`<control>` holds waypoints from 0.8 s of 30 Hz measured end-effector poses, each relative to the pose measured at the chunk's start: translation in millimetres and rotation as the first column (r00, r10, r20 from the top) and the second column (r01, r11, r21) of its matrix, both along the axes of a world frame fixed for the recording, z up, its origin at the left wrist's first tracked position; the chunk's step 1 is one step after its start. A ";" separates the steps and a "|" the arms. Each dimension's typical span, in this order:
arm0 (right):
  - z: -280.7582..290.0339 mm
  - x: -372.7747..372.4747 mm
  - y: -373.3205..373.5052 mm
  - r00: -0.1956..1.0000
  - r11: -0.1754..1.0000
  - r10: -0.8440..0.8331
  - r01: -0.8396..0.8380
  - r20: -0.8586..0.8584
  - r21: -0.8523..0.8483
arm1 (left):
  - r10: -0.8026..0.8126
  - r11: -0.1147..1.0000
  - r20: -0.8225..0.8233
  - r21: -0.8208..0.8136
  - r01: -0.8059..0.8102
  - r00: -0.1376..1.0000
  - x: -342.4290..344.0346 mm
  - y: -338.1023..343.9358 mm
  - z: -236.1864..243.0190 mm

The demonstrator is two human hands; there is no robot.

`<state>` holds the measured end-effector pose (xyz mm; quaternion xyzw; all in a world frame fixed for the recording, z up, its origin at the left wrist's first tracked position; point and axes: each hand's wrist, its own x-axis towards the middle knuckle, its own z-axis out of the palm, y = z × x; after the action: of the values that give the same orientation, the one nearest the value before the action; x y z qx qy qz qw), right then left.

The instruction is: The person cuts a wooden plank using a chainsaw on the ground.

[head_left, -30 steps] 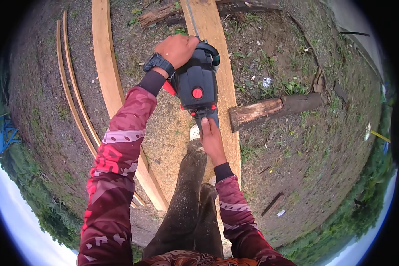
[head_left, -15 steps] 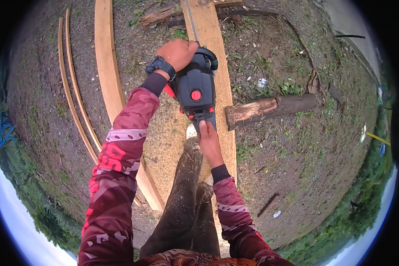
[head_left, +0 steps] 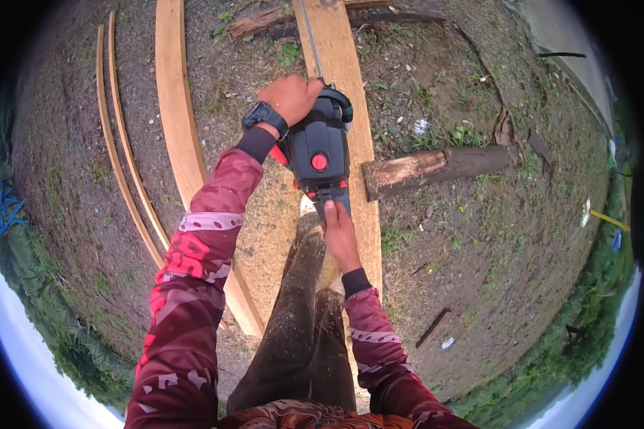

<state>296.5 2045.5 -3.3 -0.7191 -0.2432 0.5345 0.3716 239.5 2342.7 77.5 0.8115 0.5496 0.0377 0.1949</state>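
Observation:
My left hand [head_left: 289, 100], wearing a dark watch, is closed on the front handle of a black chainsaw [head_left: 317, 143] with red parts. My right hand [head_left: 341, 236] grips its rear handle, thumb on top. The saw's long bar [head_left: 311, 39] points away from me along a pale wooden plank [head_left: 358, 125], with the body over the plank's left side. Pale sawdust [head_left: 254, 250] covers the ground around my legs and a white shoe [head_left: 307, 203].
Another board [head_left: 172, 86] and two thin strips [head_left: 114, 143] lie at left. A weathered log [head_left: 415, 175] juts from the plank's right side, and an old branch [head_left: 257, 23] crosses at the top. A concrete strip [head_left: 572, 50] runs along the upper right.
The chainsaw, held in both my hands, has slid back toward me along the plank. The surroundings have shifted slightly in view.

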 end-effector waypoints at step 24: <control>-4.0 0.4 25.2 0.999 0.999 0.031 -0.031 0.013 -0.041 | 0.000 1.000 0.082 -0.021 0.002 0.997 -2.1 26.0 -9.0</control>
<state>296.9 2070.8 -7.2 -0.7263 -0.2460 0.5400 0.3469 237.5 2368.7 68.5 0.8073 0.5413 0.0650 0.2258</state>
